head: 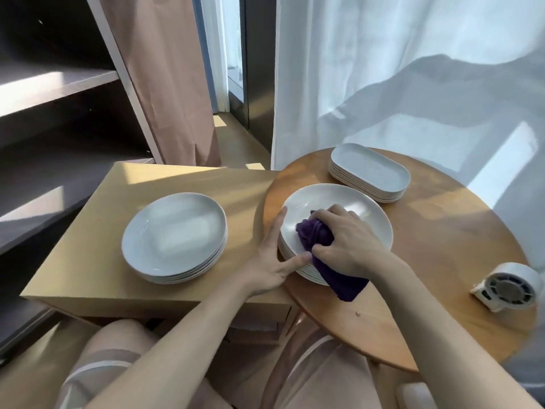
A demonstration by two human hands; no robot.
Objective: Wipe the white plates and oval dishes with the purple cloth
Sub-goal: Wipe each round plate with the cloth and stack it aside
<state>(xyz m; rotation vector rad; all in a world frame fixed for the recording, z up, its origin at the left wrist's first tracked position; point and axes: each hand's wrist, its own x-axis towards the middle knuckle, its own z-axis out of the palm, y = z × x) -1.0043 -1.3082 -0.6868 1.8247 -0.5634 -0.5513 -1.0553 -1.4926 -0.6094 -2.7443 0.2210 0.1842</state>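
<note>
A stack of white round plates (333,202) sits on the round wooden table (442,246). My right hand (348,243) grips the bunched purple cloth (315,234) and presses it on the top plate, a tail of cloth hanging over the near rim. My left hand (271,261) lies against the stack's left edge, fingers straight along the rim and thumb touching the near edge. A second stack of white round plates (174,237) stands on the cardboard box (88,261). A stack of white oval dishes (370,172) sits at the table's far side.
A small white fan (510,287) lies at the table's right edge. A dark shelving unit (59,113) stands left, with pink and white curtains behind the table. My knees are below the box and table.
</note>
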